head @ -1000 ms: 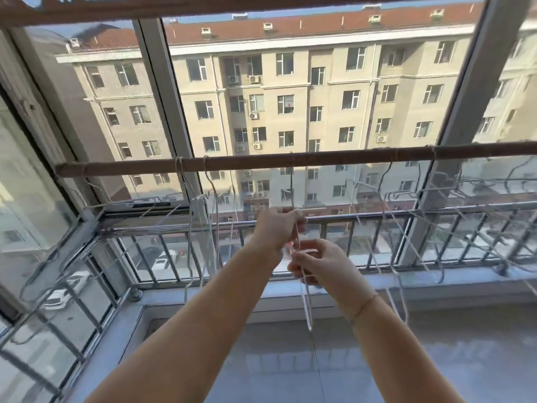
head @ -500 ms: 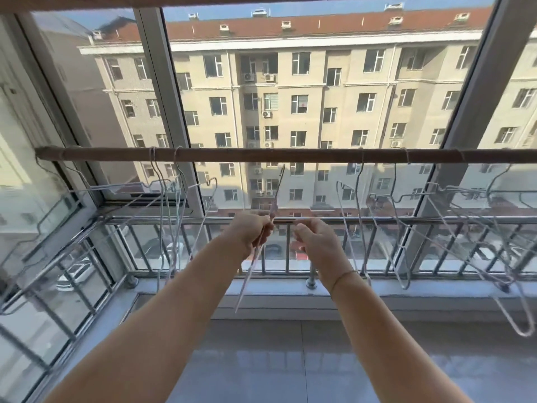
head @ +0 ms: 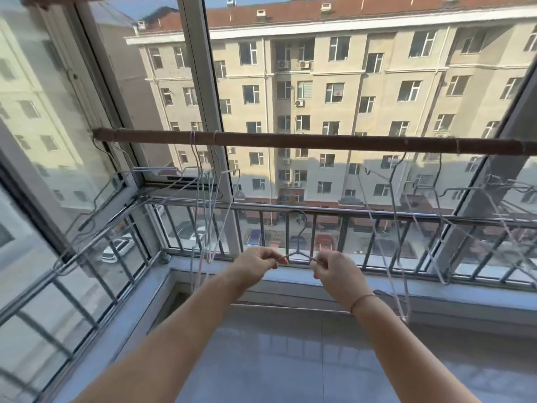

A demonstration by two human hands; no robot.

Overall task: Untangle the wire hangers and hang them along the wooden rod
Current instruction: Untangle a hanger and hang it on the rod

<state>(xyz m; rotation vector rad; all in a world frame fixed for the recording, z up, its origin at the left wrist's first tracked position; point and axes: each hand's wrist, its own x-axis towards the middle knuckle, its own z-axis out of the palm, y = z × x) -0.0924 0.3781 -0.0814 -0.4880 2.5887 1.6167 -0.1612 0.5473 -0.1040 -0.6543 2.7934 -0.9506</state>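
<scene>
While two hands (head: 296,264) pinch one hanger (head: 298,242), one wooden rod (head: 319,141) above

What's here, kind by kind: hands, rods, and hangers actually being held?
Bare hands: 2 (left hand, right hand)
Brown wooden rod: 1
Thin wire hanger pinched between both hands: 1
Total: 4
Hangers on the rod: too tangled to count.

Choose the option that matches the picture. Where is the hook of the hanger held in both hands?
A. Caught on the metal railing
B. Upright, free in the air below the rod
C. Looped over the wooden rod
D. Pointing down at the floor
B: the left hand and right hand pinch the hanger by its shoulders, its hook upright well below the wooden rod.
</scene>
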